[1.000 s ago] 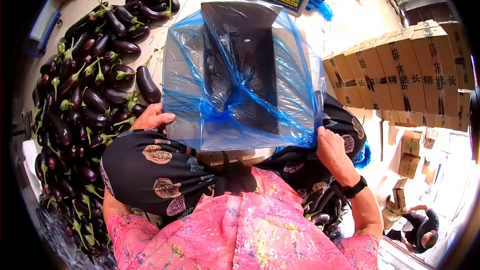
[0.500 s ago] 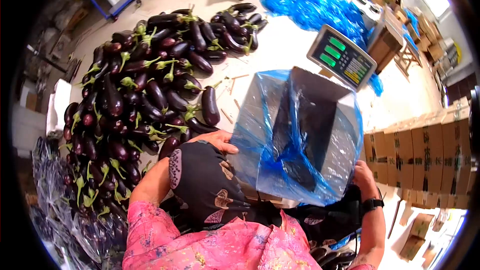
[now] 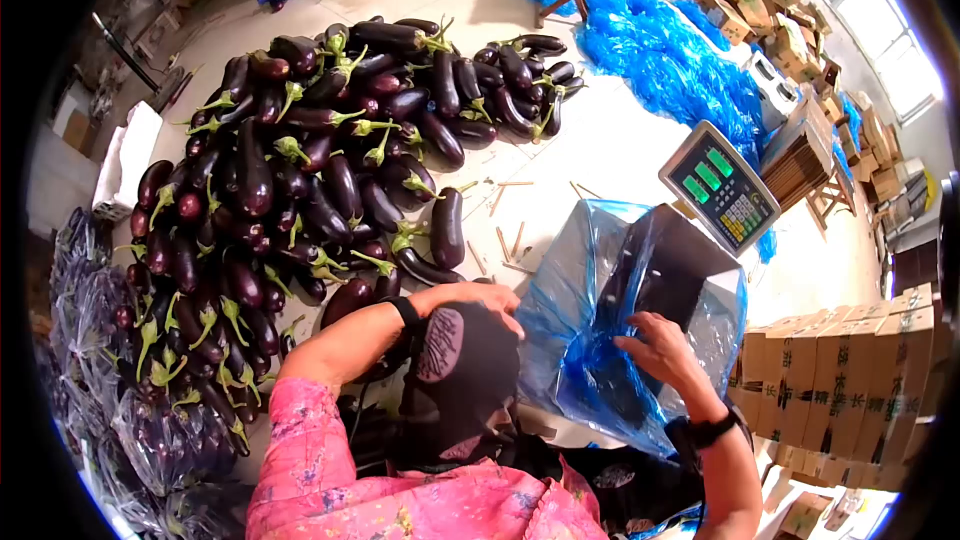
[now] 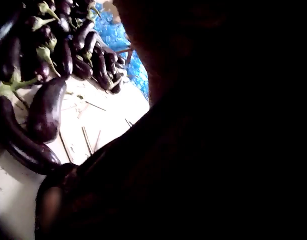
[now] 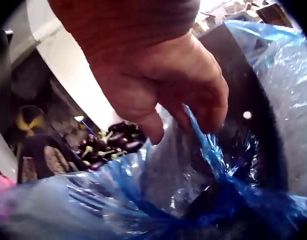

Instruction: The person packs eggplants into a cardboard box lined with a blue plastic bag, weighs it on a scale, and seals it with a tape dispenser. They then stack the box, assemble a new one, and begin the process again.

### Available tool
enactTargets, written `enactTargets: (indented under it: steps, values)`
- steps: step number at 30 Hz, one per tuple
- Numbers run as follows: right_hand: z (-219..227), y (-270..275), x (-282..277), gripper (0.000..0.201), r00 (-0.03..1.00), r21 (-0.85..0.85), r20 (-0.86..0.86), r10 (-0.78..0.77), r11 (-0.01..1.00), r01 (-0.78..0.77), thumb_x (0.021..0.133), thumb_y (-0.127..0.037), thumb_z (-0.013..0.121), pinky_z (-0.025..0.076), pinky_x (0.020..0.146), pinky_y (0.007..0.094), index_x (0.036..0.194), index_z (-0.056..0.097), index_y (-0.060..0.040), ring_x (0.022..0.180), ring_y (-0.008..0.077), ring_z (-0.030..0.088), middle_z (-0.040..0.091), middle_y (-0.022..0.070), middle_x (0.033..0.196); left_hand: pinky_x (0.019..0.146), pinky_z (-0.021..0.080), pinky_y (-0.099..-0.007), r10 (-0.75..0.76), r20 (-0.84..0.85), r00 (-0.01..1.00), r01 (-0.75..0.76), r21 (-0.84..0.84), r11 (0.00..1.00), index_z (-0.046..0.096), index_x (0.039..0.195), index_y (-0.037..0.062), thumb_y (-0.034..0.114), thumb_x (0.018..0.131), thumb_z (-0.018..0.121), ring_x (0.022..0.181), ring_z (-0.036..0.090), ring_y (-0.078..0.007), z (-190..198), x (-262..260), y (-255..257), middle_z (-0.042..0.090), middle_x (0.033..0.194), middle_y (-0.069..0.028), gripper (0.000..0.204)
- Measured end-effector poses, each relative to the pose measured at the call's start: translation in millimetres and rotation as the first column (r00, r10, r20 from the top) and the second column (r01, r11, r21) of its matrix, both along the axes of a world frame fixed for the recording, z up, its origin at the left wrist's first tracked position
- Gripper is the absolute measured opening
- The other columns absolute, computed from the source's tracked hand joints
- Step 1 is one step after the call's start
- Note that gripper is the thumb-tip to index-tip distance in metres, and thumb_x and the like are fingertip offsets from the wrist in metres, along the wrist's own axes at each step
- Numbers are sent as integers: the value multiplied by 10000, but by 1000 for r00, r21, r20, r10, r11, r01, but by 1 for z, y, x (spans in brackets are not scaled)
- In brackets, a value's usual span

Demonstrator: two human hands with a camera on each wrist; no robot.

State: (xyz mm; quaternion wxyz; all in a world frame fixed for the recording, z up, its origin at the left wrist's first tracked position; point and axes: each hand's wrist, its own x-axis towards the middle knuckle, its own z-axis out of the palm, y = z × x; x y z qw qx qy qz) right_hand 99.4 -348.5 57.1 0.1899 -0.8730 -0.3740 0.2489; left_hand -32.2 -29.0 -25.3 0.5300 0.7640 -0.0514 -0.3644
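A carton lined with a blue plastic bag (image 3: pixel 560 280) stands before me, its inside in dark shadow. My right hand (image 3: pixel 660 350) is over the carton's mouth with bent fingers. In the right wrist view, a gathered strand of the blue film (image 5: pixel 209 150) rises to those fingers, which pinch it. At the carton's left side, above the knee, is my left hand (image 3: pixel 485 298), its fingers loosely bent with nothing seen in them. A large heap of eggplants (image 3: pixel 300 180) lies to the left, and a single eggplant (image 3: pixel 447 228) is nearest the carton. Most of the left wrist view is dark.
Behind the carton stands a scale display (image 3: pixel 720 187) with green screens. Blue plastic film (image 3: pixel 640 60) spreads over the floor at the back. Stacked cartons (image 3: pixel 840 370) line the right. Clear bags (image 3: pixel 150 410) of eggplants are at the lower left.
My view has swung left. My right hand has left the carton's right edge and come over its mouth to the blue film. My left hand has risen off the carton's left side.
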Motion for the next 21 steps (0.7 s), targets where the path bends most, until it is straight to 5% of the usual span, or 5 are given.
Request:
enactTargets:
  steps: [1,3,7,12,21]
  values:
    - [-18,14,13,463,1000,-93,-23,17,995,-19,856,-367,721,508,868,473,1136,648,-6,1030,434,625,656,246,1089,518,364,-308,12,37,999,-5,-184,983,526,662,36,499,830,776,593,468,-83,-24,7,0,493,615,-1,552]
    - [-70,42,40,493,994,-252,-3,112,962,-109,830,-361,740,507,920,455,1176,653,-20,1085,422,622,649,259,1155,536,453,-275,-110,-41,993,109,-8,994,600,745,30,453,873,745,629,610,-123,-8,27,15,645,698,-49,465]
    - [-133,87,78,376,994,-150,-92,65,986,-78,850,-304,682,490,967,463,1123,697,-47,1142,388,617,652,229,1210,610,585,-290,262,-261,929,-316,-192,929,639,1073,14,330,970,613,743,728,-198,-24,91,87,724,852,-119,334]
    - [-182,103,94,337,993,-188,-100,-55,982,35,866,-292,647,476,1003,468,1095,720,-56,1190,373,607,650,221,1240,637,558,-282,665,207,718,-676,-20,736,633,1100,16,225,917,681,794,677,-141,-73,204,180,693,875,-62,282]
    - [-205,29,80,332,977,-523,-198,-74,851,-41,868,-289,642,477,1001,469,1093,721,-58,1187,371,608,652,219,1238,1005,444,-493,395,765,509,-841,342,420,509,1360,104,412,827,721,1159,568,-432,-127,373,251,646,1164,-243,651]
